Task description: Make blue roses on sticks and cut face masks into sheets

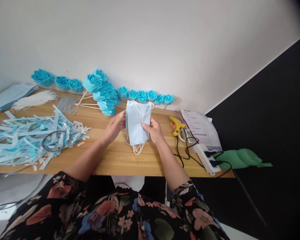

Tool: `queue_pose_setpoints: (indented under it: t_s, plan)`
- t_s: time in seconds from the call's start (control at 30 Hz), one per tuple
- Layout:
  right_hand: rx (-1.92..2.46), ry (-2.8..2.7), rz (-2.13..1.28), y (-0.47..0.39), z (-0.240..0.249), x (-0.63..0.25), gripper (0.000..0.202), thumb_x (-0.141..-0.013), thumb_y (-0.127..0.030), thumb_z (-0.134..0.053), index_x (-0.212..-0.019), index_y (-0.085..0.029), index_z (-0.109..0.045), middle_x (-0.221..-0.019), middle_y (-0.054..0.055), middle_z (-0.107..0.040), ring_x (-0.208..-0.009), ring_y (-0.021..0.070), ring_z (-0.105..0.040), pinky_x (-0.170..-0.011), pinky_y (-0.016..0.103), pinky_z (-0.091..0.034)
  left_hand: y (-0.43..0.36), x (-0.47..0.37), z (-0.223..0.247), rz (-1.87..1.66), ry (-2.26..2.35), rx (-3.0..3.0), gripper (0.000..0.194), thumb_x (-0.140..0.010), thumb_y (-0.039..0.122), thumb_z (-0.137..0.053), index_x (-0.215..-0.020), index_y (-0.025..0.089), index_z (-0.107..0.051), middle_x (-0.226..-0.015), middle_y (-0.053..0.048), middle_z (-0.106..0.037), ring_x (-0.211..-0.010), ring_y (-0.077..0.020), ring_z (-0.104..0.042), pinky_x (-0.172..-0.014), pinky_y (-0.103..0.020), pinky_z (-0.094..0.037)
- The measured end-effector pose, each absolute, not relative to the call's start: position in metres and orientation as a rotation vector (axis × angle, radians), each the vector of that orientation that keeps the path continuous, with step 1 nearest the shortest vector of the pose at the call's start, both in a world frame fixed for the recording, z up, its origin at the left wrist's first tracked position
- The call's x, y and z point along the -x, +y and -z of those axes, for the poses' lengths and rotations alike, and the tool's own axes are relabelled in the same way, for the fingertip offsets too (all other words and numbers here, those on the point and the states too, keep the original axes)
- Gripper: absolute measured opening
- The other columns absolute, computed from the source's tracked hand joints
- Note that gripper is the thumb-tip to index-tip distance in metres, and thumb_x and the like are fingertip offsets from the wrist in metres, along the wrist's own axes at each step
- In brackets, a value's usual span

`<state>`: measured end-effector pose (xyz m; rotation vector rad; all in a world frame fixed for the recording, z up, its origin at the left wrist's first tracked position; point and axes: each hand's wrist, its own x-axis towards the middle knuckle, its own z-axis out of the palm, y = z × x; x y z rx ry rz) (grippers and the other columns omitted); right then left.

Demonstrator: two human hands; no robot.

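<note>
Above the middle of the wooden table I hold a small stack of light blue face masks (137, 125), with white ear loops hanging below and looped over the top. My left hand (117, 125) grips the stack's left edge, its fingertips partly hidden behind it. On the right edge, my right hand (152, 129) has its thumb on the front mask and its fingers behind. Just beyond the masks stands a row of blue flowers (142, 96) along the wall. A bunch of blue flowers on sticks (105, 93) lies to the left of them.
Cut blue and white strips (27, 140) heap up on the left, near white cords (36, 100) and flat blue sheets (11, 95). At right are a yellow glue gun (176, 125), scissors (184, 136), printed papers (201, 128), a power strip (206, 158) and loose black cables.
</note>
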<state>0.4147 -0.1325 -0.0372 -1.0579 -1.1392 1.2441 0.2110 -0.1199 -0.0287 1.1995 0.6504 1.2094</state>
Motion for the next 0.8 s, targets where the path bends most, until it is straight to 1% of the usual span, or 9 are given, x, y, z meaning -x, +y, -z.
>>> queue_pose_setpoints:
  t_s: [0.07,0.13,0.23,0.3,0.4,0.47,0.57,0.67,0.8]
  plan:
    - [1.027,-1.063,-1.203,-0.130,0.036,-0.414,0.048,-0.059,-0.044,-0.085,-0.097,-0.022,-0.068,-0.093,0.000,-0.076,-0.085,0.0196,-0.068,-0.079,0.031,-0.055,-0.120,-0.213,0.032,-1.183,0.625,-1.267,0.075,-0.085,0.064,-0.062,-0.145,0.021,-0.051,-0.121,-0.014,-0.070,-0.111,-0.0318,-0.067,-0.088,-0.042,-0.057]
    - [1.007,-1.023,-1.201,-0.129,0.036,-0.413,0.046,-0.059,-0.043,-0.085,-0.096,-0.023,-0.066,-0.094,0.001,-0.076,-0.087,0.0200,-0.068,-0.083,0.032,-0.055,-0.120,-0.216,0.035,-1.155,0.610,-1.356,0.088,-0.077,0.055,-0.076,-0.151,0.022,-0.042,-0.129,-0.015,-0.066,-0.117,-0.0339,-0.065,-0.093,-0.044,-0.056]
    - [0.994,-1.025,-1.257,-0.129,0.036,-0.412,0.048,-0.056,-0.043,-0.085,-0.095,-0.023,-0.066,-0.096,0.001,-0.076,-0.091,0.0214,-0.069,-0.086,0.034,-0.055,-0.119,-0.223,0.041,-1.114,0.608,-1.399,0.101,-0.070,0.043,-0.084,-0.155,0.022,-0.033,-0.131,-0.017,-0.065,-0.113,-0.0345,-0.067,-0.090,-0.045,-0.058]
    - [0.979,-1.045,-1.290,-0.130,0.034,-0.413,0.052,-0.054,-0.044,-0.087,-0.098,-0.024,-0.066,-0.100,0.001,-0.076,-0.096,0.0228,-0.069,-0.088,0.035,-0.056,-0.118,-0.224,0.044,-1.150,0.666,-1.410,0.094,-0.073,0.041,-0.082,-0.152,0.020,-0.037,-0.129,-0.018,-0.065,-0.110,-0.0334,-0.068,-0.090,-0.046,-0.058]
    - [0.947,-1.084,-1.275,-0.131,0.026,-0.419,0.063,-0.052,-0.051,-0.087,-0.105,-0.025,-0.066,-0.111,0.003,-0.074,-0.108,0.0261,-0.067,-0.094,0.037,-0.055,-0.117,-0.221,0.045,-1.254,0.808,-1.547,0.075,-0.077,0.036,-0.076,-0.144,0.018,-0.049,-0.134,-0.016,-0.064,-0.118,-0.0323,-0.065,-0.102,-0.047,-0.052]
    - [0.910,-1.122,-1.219,-0.132,0.020,-0.425,0.069,-0.053,-0.056,-0.086,-0.110,-0.024,-0.066,-0.117,0.005,-0.072,-0.117,0.0276,-0.063,-0.099,0.038,-0.052,-0.119,-0.215,0.042,-1.300,0.899,-1.730,0.062,-0.078,0.032,-0.073,-0.137,0.020,-0.058,-0.137,-0.012,-0.063,-0.125,-0.0306,-0.061,-0.108,-0.044,-0.048]
    - [0.849,-1.207,-1.118,-0.133,0.014,-0.434,0.069,-0.058,-0.054,-0.085,-0.118,-0.025,-0.064,-0.121,0.004,-0.070,-0.123,0.0265,-0.059,-0.103,0.036,-0.048,-0.122,-0.207,0.034,-1.314,0.926,-1.991,0.050,-0.081,0.029,-0.070,-0.131,0.025,-0.065,-0.133,-0.008,-0.066,-0.121,-0.0285,-0.063,-0.107,-0.041,-0.049]
    - [0.922,-1.234,-1.037,-0.133,0.012,-0.440,0.061,-0.064,-0.045,-0.083,-0.120,-0.028,-0.064,-0.114,0.001,-0.071,-0.115,0.0234,-0.062,-0.096,0.033,-0.049,-0.121,-0.202,0.031,-1.312,0.915,-2.108,0.047,-0.083,0.031,-0.069,-0.129,0.026,-0.067,-0.126,-0.007,-0.070,-0.111,-0.0282,-0.067,-0.103,-0.041,-0.050]
    - [1.112,-1.149,-1.005,-0.125,0.019,-0.446,0.040,-0.063,-0.041,-0.081,-0.098,-0.023,-0.070,-0.088,-0.002,-0.071,-0.089,0.0182,-0.063,-0.081,0.029,-0.049,-0.111,-0.197,0.035,-1.271,1.047,-2.099,0.045,-0.084,0.038,-0.068,-0.128,0.027,-0.068,-0.112,-0.007,-0.074,-0.098,-0.0258,-0.069,-0.093,-0.038,-0.052]
